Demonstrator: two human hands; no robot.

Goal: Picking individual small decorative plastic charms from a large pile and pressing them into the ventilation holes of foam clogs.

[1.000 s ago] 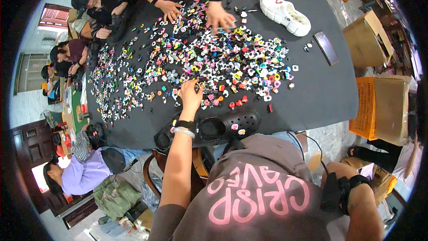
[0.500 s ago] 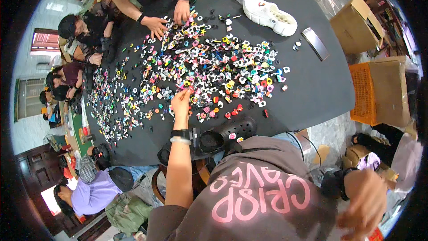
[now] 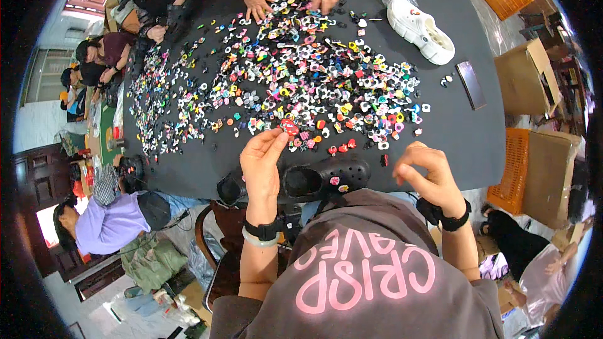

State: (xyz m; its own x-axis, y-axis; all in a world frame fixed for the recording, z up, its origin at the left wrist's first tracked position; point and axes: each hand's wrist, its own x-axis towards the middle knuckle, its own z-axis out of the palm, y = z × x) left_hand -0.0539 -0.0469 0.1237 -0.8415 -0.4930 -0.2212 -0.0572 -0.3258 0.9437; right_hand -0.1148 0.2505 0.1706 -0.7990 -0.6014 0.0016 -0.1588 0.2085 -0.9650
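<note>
Dark tabletop (image 3: 452,132), holed black clog (image 3: 355,171). Left hand (image 3: 262,162) pinches red charm (image 3: 289,126) beyond clog's left end; right hand (image 3: 432,174) loosely curled, seemingly empty, right of clog. Charm likely light, rubbery; grip rim.

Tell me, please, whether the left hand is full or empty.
Not empty: the left hand pinches a red charm at its fingertips.

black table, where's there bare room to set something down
Broad bare patch on the table's right side, between charms, phone and right hand. Smaller strip left of the left hand, between charms and near edge. Crowded: the middle, covered in charms, and the near edge around the black clog.
</note>
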